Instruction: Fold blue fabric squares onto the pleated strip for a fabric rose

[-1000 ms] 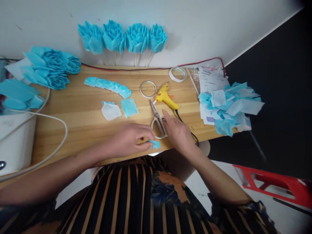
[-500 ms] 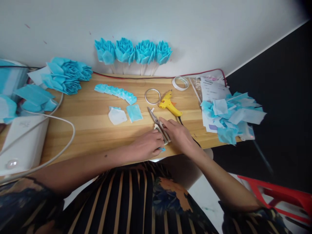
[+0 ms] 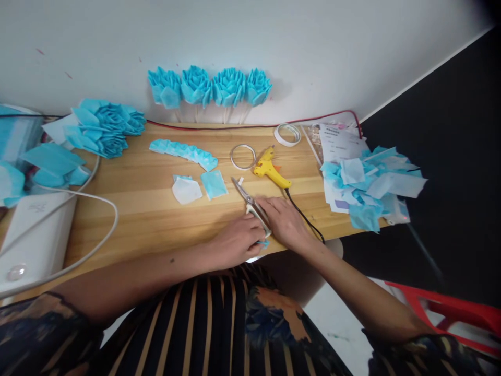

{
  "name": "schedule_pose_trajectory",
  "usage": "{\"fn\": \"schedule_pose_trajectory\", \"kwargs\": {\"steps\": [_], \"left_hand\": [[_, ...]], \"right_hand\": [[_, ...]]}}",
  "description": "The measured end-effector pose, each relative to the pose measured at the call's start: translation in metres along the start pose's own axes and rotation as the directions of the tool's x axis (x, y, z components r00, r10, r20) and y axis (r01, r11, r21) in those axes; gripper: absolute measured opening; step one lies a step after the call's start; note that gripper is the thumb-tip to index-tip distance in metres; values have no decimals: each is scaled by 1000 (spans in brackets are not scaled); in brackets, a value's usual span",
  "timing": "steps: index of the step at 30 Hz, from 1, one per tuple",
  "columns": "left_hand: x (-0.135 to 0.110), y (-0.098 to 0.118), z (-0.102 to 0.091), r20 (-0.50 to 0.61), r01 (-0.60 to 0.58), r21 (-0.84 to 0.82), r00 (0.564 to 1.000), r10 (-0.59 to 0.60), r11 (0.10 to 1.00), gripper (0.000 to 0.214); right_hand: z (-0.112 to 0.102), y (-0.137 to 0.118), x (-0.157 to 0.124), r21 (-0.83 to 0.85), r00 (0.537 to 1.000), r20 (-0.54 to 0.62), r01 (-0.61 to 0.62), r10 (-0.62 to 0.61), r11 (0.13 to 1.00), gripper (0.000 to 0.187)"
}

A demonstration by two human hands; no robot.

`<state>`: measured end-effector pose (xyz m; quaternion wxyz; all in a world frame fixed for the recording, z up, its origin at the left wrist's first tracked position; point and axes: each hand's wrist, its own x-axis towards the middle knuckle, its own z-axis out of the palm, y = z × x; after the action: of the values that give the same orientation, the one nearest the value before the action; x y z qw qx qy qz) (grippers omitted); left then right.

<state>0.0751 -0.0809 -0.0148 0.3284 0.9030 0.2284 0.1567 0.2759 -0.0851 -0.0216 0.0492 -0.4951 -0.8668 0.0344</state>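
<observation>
My left hand [image 3: 239, 239] is closed near the table's front edge, and a small blue fabric piece [image 3: 265, 244] pokes out past its fingertips. Most of that piece is hidden by the fingers. A pair of scissors [image 3: 250, 200] with pale handles lies on the wood, blades toward the back left. Against the right side of its handles rests my right hand [image 3: 287, 222], fingers stretched out and fairly flat. Beyond the blades are a blue fabric square [image 3: 214, 185], a whitish cut petal piece [image 3: 187, 189] and a strip of overlapping blue petals [image 3: 183, 151].
A yellow glue gun [image 3: 272, 169] with a black cord lies behind my right hand, near two tape rolls [image 3: 287, 134]. Blue fabric flowers [image 3: 196, 86] on sticks lean at the wall. Fabric scraps [image 3: 368, 180] cover the right corner; a white power bank [image 3: 39, 235] is left.
The scissors have shifted slightly left and toward me. My right hand's fingers have flattened beside the handles, while my left hand keeps the blue piece. The whole view has moved slightly.
</observation>
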Motion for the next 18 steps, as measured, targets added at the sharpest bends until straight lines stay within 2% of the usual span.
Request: {"fn": "schedule_pose_trajectory", "kwargs": {"steps": [9, 13, 15, 18], "left_hand": [[-16, 1, -6, -6, 21, -113, 1000, -21, 993, 14], [-19, 2, -6, -3, 25, -111, 1000, -26, 994, 14], [-17, 1, -7, -10, 23, -116, 1000, -25, 993, 14], [-12, 0, -6, -42, 18, -138, 999, -24, 990, 13]], "right_hand": [[0, 16, -5, 172, 995, -12, 104, -104, 980, 45], [-9, 22, -8, 261, 992, -39, 127, -121, 957, 42], [-18, 28, -6, 273, 993, -107, 77, -49, 959, 39], [-29, 38, 7, 160, 968, -203, -117, 148, 980, 43]]}}
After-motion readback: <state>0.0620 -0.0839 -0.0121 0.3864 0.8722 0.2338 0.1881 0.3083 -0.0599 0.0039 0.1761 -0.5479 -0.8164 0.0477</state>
